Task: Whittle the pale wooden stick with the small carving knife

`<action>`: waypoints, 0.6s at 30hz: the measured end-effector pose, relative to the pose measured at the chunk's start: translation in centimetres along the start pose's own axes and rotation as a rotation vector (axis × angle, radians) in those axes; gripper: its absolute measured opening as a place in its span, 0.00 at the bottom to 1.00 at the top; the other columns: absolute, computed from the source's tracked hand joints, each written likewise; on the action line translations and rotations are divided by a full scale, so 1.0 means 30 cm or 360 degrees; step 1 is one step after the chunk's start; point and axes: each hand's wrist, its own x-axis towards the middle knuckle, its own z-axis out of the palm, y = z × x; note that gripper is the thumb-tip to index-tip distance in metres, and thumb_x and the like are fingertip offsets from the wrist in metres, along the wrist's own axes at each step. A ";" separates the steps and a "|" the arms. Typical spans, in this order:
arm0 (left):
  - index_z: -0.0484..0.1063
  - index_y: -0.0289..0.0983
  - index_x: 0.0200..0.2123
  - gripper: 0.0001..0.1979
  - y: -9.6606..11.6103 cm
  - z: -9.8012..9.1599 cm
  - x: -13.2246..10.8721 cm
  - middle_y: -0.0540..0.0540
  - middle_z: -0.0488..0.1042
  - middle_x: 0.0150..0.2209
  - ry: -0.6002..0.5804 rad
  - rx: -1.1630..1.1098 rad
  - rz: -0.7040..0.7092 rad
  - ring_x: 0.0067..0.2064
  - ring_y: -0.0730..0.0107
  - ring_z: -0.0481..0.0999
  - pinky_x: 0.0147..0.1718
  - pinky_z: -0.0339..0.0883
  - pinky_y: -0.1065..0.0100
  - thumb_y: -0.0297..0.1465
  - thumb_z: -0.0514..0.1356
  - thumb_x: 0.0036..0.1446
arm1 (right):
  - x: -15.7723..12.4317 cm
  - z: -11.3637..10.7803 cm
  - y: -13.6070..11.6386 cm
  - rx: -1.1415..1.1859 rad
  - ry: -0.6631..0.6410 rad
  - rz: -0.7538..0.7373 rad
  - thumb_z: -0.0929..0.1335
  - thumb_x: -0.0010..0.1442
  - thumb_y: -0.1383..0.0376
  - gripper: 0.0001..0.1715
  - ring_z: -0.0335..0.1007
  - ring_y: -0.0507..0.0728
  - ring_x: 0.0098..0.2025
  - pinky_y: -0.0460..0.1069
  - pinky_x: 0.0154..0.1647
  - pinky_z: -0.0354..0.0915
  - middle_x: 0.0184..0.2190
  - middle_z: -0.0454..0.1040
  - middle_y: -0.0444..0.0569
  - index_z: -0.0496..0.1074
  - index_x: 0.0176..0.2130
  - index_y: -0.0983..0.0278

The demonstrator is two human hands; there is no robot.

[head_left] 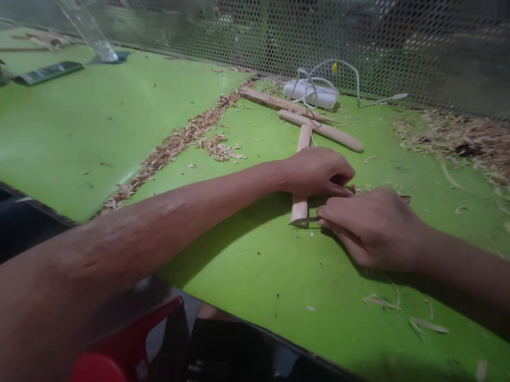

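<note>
Stick (299, 208) on the desk (241, 265) | my left grip (320, 172) closed over its middle | my right grip (368, 225) pinching the knife (310, 220) across its near end | sides look smoothed; end seems unfinished.

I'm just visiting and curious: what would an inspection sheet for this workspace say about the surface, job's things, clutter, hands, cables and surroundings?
Surface: green tabletop, scattered with wood bits.
Job's things: wooden stick; knife, its blade at the stick's near end.
Clutter: heaped shavings at right, a line of chips, two more wooden pieces, a flat dark object, a clear container.
Hands: left hand closed over the stick; right hand grips the knife.
Cables: white cable looping by a white box.
Surroundings: perforated screen behind; red object below the table edge.
</note>
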 end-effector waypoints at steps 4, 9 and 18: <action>0.58 0.36 0.19 0.20 0.011 -0.001 0.000 0.52 0.58 0.19 0.0014 0.0001 -0.0029 0.23 0.75 0.54 0.25 0.41 0.65 0.37 0.59 0.59 | 0.001 0.000 -0.010 -0.0069 -0.0051 0.0045 0.61 0.64 0.69 0.14 0.47 0.49 0.19 0.49 0.23 0.42 0.18 0.63 0.43 0.67 0.26 0.64; 0.57 0.36 0.20 0.20 0.038 -0.011 -0.005 0.52 0.59 0.19 0.0003 0.0014 -0.0131 0.24 0.76 0.54 0.26 0.43 0.66 0.36 0.60 0.60 | 0.014 0.027 -0.052 -0.0264 0.0038 0.0041 0.61 0.60 0.72 0.11 0.44 0.50 0.20 0.49 0.23 0.37 0.19 0.64 0.44 0.69 0.29 0.65; 0.58 0.36 0.19 0.20 0.028 -0.010 -0.005 0.53 0.59 0.18 -0.0008 0.0022 -0.0125 0.23 0.75 0.55 0.25 0.46 0.67 0.36 0.62 0.58 | -0.002 0.018 -0.050 -0.0224 0.0000 0.0030 0.62 0.56 0.73 0.09 0.44 0.49 0.19 0.48 0.22 0.37 0.18 0.63 0.42 0.69 0.28 0.64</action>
